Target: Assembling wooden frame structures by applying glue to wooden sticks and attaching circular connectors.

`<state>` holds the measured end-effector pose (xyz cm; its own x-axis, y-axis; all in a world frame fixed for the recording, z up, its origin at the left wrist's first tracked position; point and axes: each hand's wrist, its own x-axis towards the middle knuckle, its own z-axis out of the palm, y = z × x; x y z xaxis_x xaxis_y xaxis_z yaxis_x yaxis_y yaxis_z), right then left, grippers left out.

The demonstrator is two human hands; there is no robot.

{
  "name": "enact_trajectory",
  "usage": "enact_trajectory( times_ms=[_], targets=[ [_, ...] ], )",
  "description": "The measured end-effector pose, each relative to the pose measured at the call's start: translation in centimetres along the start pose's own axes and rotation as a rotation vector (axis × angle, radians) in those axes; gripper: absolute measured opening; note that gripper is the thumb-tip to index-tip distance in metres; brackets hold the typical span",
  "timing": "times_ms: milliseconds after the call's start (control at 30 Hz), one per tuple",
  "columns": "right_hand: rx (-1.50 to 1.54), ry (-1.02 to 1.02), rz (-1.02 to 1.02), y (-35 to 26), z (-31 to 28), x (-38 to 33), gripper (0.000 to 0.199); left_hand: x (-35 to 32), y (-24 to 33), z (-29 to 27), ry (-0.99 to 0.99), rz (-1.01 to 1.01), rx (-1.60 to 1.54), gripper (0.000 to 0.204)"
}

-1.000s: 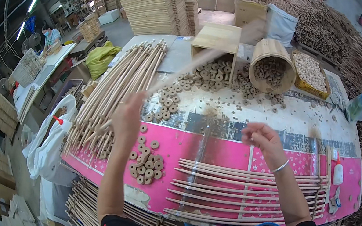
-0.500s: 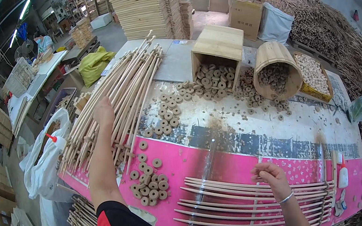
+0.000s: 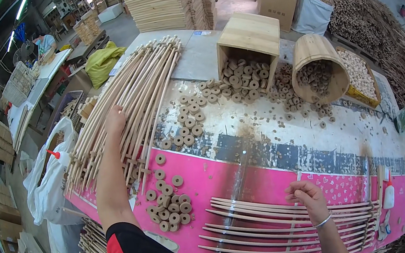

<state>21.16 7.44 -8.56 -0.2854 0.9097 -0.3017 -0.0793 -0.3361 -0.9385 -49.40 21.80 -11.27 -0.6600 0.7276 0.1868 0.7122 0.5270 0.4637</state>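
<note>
On the pink-and-white worktop (image 3: 273, 173), a large bundle of wooden rods (image 3: 138, 89) lay at the left and a spaced row of wooden rods (image 3: 257, 206) at the near right. The left hand (image 3: 115, 119) was on the bundle, whether its fingers clamped a rod unclear; the right hand (image 3: 306, 199), fingers loosely curled, whether touching unclear, was above the row. Small wooden rings (image 3: 170, 207) sat piled between bundle and row.

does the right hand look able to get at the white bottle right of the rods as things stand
Probably yes: the right hand appears empty above the thin rods, which lie low on the table, and nothing tall seems to stand between it and the white bottle.
</note>
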Motion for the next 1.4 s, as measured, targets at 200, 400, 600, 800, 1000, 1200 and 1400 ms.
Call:
enact_trajectory(
  times_ms=[200, 400, 600, 800, 1000, 1200, 1400],
  targets=[
    [-0.011, 0.033, 0.025, 0.7, -0.2, -0.4, 0.026, -2.2, 2.5, 0.0, 0.016, 0.039, 0.106, 0.028],
    [-0.126, 0.067, -0.059, -1.3, -1.0, -1.4, 0.026, -4.7, 4.9, -3.8, 0.231, 0.382, 0.192, 0.037],
    [-0.651, 0.191, -0.323, 0.7, -5.3, -4.6, 0.025, -16.6, 9.5, -7.1, 0.066, 0.501, -0.087, 0.033],
    [-1.056, 0.256, -0.517, 2.1, -8.3, -8.5, 0.026, -32.4, 8.6, -8.5, -0.082, 0.536, -0.278, 0.033],
    [-1.101, 0.208, -0.584, 3.9, -12.0, -7.3, 0.021, -40.4, 5.4, -9.9, 0.010, 0.339, -0.386, 0.038],
    [-1.081, 0.169, -0.577, 4.4, -14.1, -5.6, 0.016, -40.2, 6.9, -7.6, 0.109, 0.392, -0.286, 0.042],
    [-0.997, 0.146, -0.538, 5.2, -14.8, -4.7, 0.015, -35.6, 9.6, -2.3, 0.135, 0.445, -0.085, 0.055]
  ],
)
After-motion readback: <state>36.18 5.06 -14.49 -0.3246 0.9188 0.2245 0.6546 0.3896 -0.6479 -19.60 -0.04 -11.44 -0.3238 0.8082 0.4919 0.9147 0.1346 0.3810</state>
